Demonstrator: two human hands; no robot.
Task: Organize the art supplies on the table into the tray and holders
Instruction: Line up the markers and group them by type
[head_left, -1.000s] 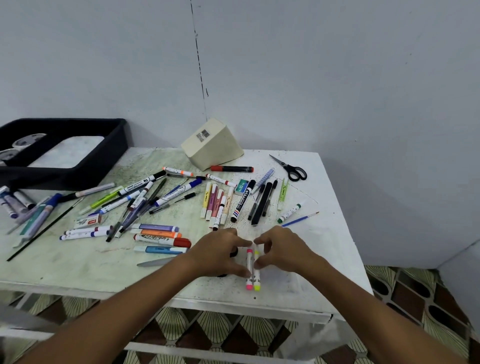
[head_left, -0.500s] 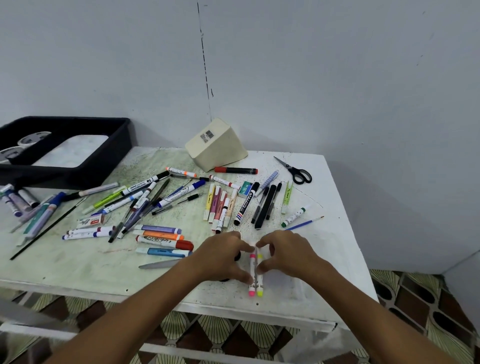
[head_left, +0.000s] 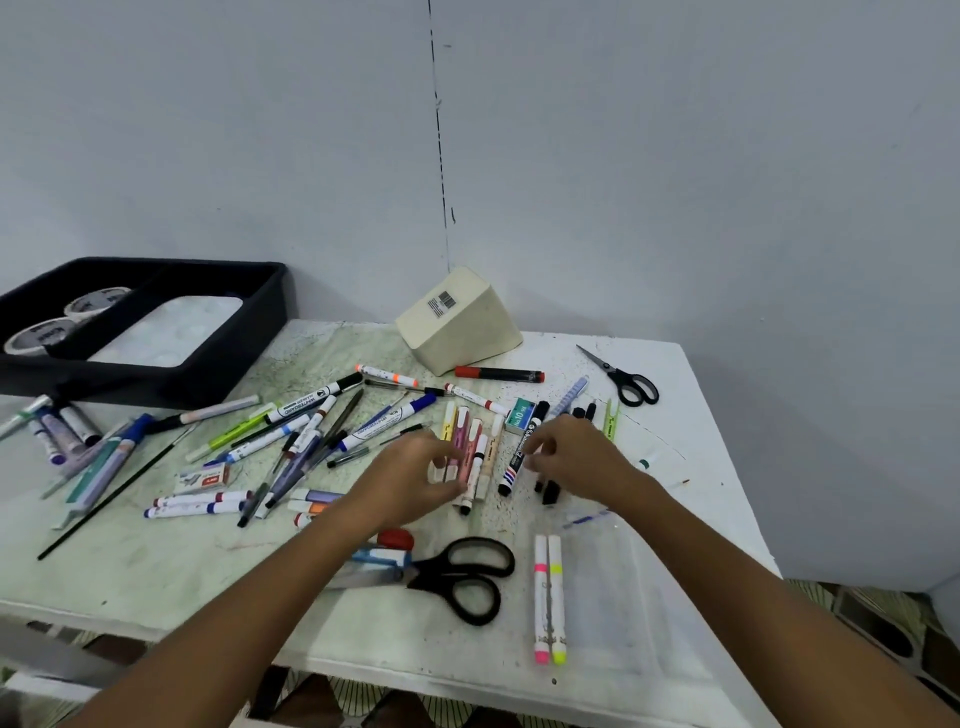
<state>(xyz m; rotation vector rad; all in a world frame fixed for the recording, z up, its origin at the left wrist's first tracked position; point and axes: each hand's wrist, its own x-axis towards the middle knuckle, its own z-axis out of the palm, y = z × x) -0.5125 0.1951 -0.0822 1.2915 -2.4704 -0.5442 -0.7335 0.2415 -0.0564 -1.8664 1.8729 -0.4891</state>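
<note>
Two highlighters, a pink (head_left: 541, 597) and a yellow (head_left: 556, 597), lie side by side near the table's front edge, free of both hands. My left hand (head_left: 415, 473) hovers with fingers apart over a row of pastel markers (head_left: 475, 447). My right hand (head_left: 576, 457) is spread over black pens (head_left: 548, 491) beside a black marker (head_left: 519, 454). Neither hand holds anything. Many markers and pens (head_left: 306, 426) lie scattered across the white table (head_left: 156, 561). A black tray (head_left: 218, 358) holding tape rolls sits at the back left.
Large black scissors (head_left: 462, 577) lie just left of the highlighters. Smaller scissors (head_left: 628, 382) sit at the back right. A cream holder (head_left: 460, 319) lies tipped over by the wall. Paint tubes (head_left: 62, 431) cluster at the left edge. A clear plastic sheet (head_left: 623, 597) lies front right.
Both hands let go of the pink and yellow highlighters and moved away from me to the marker rows. The large black scissors, hidden under my left hand before, are now uncovered.
</note>
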